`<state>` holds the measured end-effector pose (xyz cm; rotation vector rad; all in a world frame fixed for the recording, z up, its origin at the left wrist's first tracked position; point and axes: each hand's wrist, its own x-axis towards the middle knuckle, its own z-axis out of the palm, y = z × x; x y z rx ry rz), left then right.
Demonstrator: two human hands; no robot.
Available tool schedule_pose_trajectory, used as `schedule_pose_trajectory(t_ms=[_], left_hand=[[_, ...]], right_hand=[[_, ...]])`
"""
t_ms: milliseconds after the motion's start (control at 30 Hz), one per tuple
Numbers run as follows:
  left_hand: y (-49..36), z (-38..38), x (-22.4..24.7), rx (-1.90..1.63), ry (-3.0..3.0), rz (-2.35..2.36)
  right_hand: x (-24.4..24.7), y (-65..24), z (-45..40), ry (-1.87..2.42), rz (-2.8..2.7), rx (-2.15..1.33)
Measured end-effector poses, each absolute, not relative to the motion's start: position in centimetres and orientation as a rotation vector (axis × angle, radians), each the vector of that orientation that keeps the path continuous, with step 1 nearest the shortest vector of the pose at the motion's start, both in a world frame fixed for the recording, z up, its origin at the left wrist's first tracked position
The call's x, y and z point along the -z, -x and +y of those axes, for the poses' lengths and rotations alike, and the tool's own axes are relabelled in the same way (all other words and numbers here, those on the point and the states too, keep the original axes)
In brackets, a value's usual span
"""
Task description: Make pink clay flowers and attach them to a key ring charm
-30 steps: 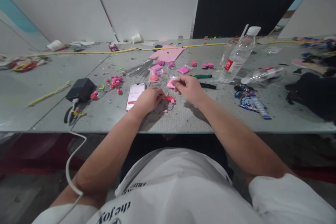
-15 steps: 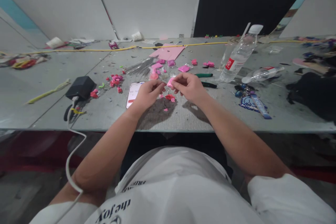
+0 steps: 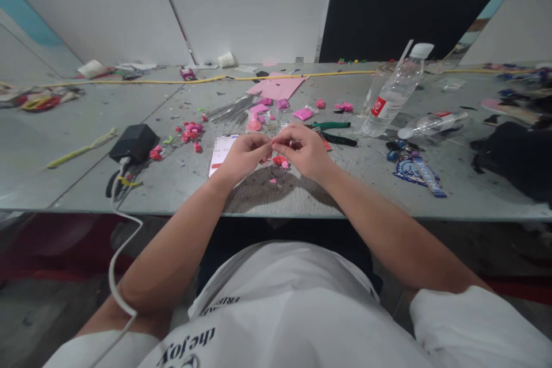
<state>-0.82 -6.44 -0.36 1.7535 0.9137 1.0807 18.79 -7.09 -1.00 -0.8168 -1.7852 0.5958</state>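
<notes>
My left hand (image 3: 248, 155) and my right hand (image 3: 304, 150) meet at their fingertips above the table. Both are closed in a pinch, and whatever is between the fingers is too small and covered to name. Just below them lies a small cluster of red and pink pieces (image 3: 280, 161), with a single pink bit (image 3: 273, 180) nearer the edge. Beside my left hand is a phone (image 3: 221, 152) with its screen lit, partly covered by the hand. Pliers with dark green handles (image 3: 332, 125) lie behind my right hand.
Pink packets (image 3: 303, 113), thin clear sticks (image 3: 230, 108) and pink sheets (image 3: 278, 87) lie farther back. More red and pink pieces (image 3: 190, 131) and a black adapter (image 3: 134, 142) are leftward. A water bottle (image 3: 394, 95) stands right, near a keychain (image 3: 416, 169).
My right hand has moved left, so the fingertips of both hands now touch. The pink piece seen in my right hand no longer shows there. More of the pliers is uncovered.
</notes>
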Motion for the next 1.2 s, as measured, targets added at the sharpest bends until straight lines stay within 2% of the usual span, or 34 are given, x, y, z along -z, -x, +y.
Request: schedule_pose_trajectory(t_ms=[567, 767, 1067, 1200], left_hand=[[1.2, -6.0, 1.0, -1.031, -1.550, 0.770], [1.4, -6.4, 0.7, -1.006, -1.657, 0.821], [1.1, -7.3, -0.1, -0.941, -1.786, 0.765], [1.5, -6.9, 0.3, -0.956, -1.825, 0.810]], right_hand=[[0.7, -19.0, -7.5, 0.722, -1.826, -0.607], [0.6, -19.3, -7.5, 0.775, -1.719, -0.941], [-0.3, -20.2, -7.4, 0.737, -1.525, -1.623], [-0.7, -20.5, -7.6, 0.665, -1.456, -1.660]])
